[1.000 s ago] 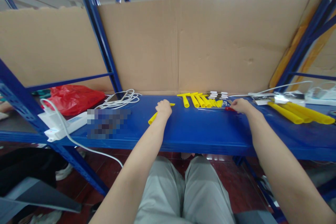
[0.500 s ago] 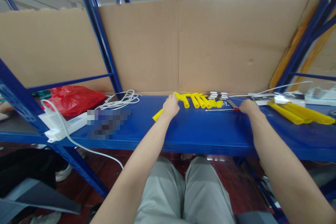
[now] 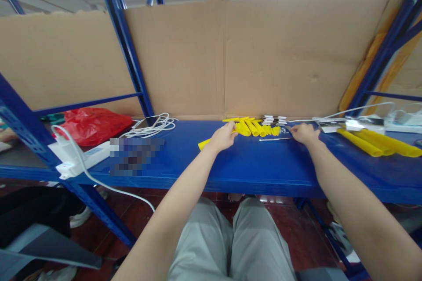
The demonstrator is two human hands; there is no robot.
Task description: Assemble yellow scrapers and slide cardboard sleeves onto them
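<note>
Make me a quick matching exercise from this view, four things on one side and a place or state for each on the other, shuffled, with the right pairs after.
Things:
1. Left hand
2. Right hand
3. Plastic bag
4. Large cardboard sheet

Places or states:
A. Upright along the back of the blue shelf
B. Closed around a yellow tube
C. Red and crumpled
D. At one end of a thin metal rod

Right pairs: 1-B, 2-D, 3-C, 4-A
</note>
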